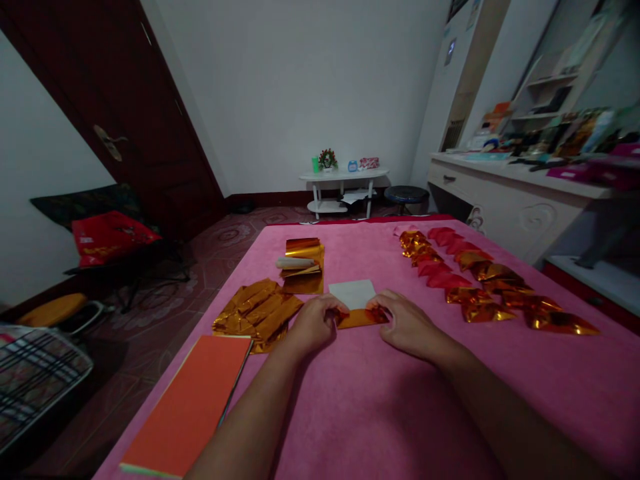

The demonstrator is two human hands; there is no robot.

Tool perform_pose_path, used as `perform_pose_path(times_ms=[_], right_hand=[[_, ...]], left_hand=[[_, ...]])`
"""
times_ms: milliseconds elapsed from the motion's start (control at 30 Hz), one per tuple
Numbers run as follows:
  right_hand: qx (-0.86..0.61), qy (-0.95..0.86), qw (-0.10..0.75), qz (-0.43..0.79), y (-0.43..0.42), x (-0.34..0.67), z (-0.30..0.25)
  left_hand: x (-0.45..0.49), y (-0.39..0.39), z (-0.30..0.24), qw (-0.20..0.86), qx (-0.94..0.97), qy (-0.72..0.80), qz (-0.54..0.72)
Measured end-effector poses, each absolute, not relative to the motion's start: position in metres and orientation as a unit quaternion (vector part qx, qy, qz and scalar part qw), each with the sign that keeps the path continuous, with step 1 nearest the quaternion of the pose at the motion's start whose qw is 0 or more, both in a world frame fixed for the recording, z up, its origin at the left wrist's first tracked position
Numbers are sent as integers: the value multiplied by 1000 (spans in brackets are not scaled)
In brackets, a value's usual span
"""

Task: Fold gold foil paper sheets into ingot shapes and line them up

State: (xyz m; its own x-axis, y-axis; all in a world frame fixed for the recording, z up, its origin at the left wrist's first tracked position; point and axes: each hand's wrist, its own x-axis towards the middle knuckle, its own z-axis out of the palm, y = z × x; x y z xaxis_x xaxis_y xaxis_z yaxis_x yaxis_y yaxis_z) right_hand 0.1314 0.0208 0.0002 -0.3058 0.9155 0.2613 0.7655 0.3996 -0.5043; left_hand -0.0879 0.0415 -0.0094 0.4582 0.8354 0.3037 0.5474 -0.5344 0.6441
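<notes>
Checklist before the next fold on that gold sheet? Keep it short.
1. Grip: left hand and right hand each pinch an end of the gold sheet: ok.
2. Support: sheet rests on the pink cloth: ok.
3. Alignment: corners of the white flap at the fold are hidden by fingers: cannot tell.
4. Supply: foil stack lies beyond the left hand, apart from it: ok.
5. Finished: row of folded pieces sits apart from the right hand: ok.
</notes>
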Motion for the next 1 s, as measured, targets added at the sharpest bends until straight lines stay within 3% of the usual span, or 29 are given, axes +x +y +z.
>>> perform_pose_path(times_ms=[333,600,1000], right_hand=[[-462,-803,342,158,26,140,-12],[-432,-796,386,175,30,143,-15],[-361,-882,289,88,14,132,0]], left_hand=[[-89,28,13,184,869,399,230],[-79,31,-2,154,835,441,291],[-84,32,0,50,861,420,283]])
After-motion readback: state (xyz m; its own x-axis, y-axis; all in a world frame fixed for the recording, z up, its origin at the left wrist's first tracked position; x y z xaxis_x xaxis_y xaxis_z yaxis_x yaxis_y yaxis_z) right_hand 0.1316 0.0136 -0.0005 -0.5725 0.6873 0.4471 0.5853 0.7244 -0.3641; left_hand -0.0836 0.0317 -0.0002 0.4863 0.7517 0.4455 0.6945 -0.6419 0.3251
